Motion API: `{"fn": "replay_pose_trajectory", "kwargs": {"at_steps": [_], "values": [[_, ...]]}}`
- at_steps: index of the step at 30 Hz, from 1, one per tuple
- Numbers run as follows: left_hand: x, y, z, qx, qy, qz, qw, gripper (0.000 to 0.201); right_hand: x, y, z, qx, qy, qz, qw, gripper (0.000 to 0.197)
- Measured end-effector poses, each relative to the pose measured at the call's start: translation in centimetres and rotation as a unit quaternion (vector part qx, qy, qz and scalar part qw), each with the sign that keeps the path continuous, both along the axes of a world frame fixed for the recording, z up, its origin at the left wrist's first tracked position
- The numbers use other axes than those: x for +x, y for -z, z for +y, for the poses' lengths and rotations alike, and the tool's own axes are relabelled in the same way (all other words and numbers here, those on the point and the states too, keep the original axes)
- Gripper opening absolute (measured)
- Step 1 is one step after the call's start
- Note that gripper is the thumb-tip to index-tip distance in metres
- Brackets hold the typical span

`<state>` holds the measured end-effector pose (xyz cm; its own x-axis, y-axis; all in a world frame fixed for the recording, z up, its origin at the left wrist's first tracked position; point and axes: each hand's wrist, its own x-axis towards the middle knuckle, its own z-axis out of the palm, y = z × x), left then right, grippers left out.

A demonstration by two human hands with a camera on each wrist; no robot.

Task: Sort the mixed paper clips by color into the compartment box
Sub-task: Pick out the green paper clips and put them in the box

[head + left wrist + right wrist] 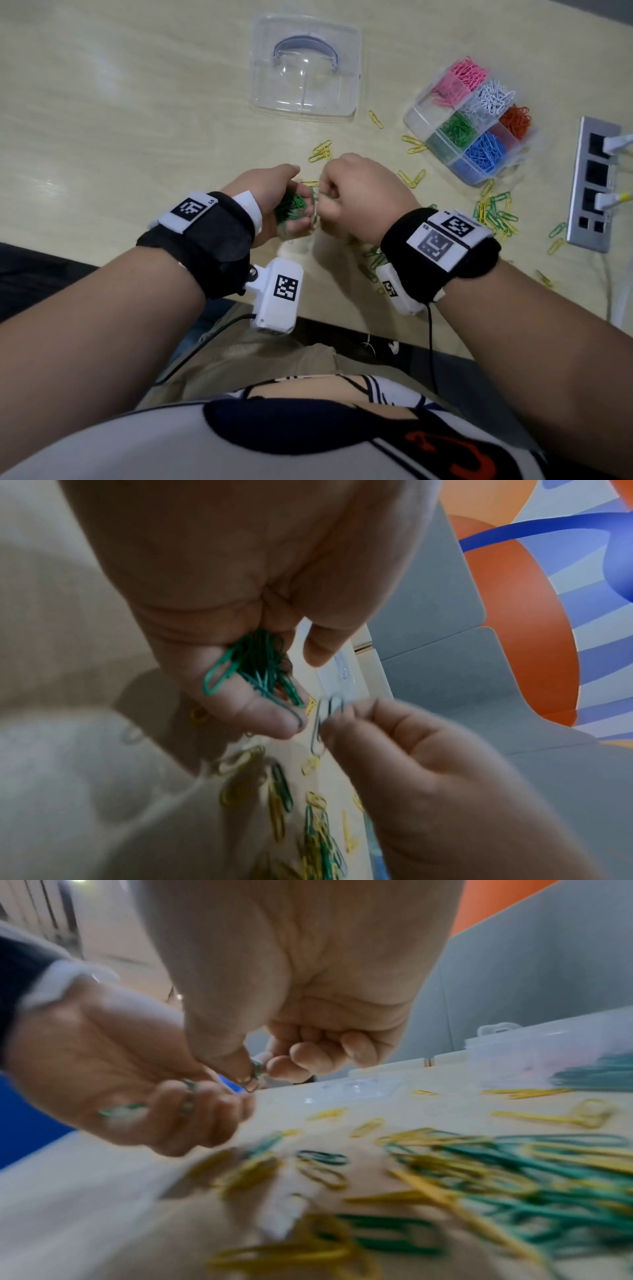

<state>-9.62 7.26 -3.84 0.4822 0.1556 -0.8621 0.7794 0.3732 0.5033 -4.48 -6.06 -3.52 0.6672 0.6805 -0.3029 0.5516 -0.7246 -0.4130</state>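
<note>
My left hand (274, 202) is cupped palm up above the table and holds a bunch of green paper clips (291, 209) (257, 666). Right beside it, my right hand (356, 198) pinches a single green clip (322, 723) (253, 1077) between thumb and forefinger, next to the left fingertips. The clear compartment box (476, 123) stands at the far right with pink, white, orange, green and blue clips sorted in its cells. Loose yellow and green clips (493, 212) lie scattered on the table.
The box's clear lid (305, 68) lies at the back centre. A metal power socket strip (589, 185) with plugged cables sits at the right edge. More yellow clips (320, 150) lie beyond my hands. The table's front edge is close under my wrists.
</note>
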Motion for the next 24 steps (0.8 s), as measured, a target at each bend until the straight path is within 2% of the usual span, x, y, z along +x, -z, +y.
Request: {"fn": "replay_pose_trajectory", "kwargs": {"at_steps": [4,5,7,10,15,18,21,23,24], "values": [[-0.3,0.2,-0.8,-0.037,0.006,0.004,0.999,0.017,-1.5,-0.5,0.0,0.104,0.021,0.050,0.993,0.012],[-0.4,0.2,-0.9,-0.040,0.009,0.006,0.999,0.016,-1.5,-0.5,-0.3,0.131,0.046,0.056,0.989,0.013],[-0.7,0.3,-0.7,-0.051,0.000,0.002,0.999,0.027,-1.1,-0.4,-0.9,0.168,0.095,0.056,0.980,0.015],[-1.1,0.2,0.0,-0.068,-0.033,-0.006,0.997,0.034,-0.4,0.4,-1.0,0.102,0.116,0.018,0.988,0.019],[-1.7,0.0,1.0,-0.026,-0.030,-0.015,0.999,0.029,0.0,2.1,1.6,-0.053,0.055,-0.036,0.996,0.027],[-1.8,-0.2,1.6,-0.003,-0.028,-0.010,1.000,0.033,-0.3,2.5,2.6,-0.073,0.021,-0.054,0.996,0.018],[-1.8,-0.1,2.1,0.012,-0.046,0.005,0.999,0.041,-0.2,2.3,2.4,-0.082,0.020,-0.034,0.996,0.011],[-1.8,-0.1,2.1,0.010,-0.061,0.009,0.998,0.044,0.1,1.9,1.6,-0.052,0.044,-0.013,0.998,0.011],[-1.7,-0.1,1.9,0.011,-0.065,0.009,0.998,0.043,0.2,1.6,1.2,-0.008,0.064,-0.003,0.998,0.009]]}}
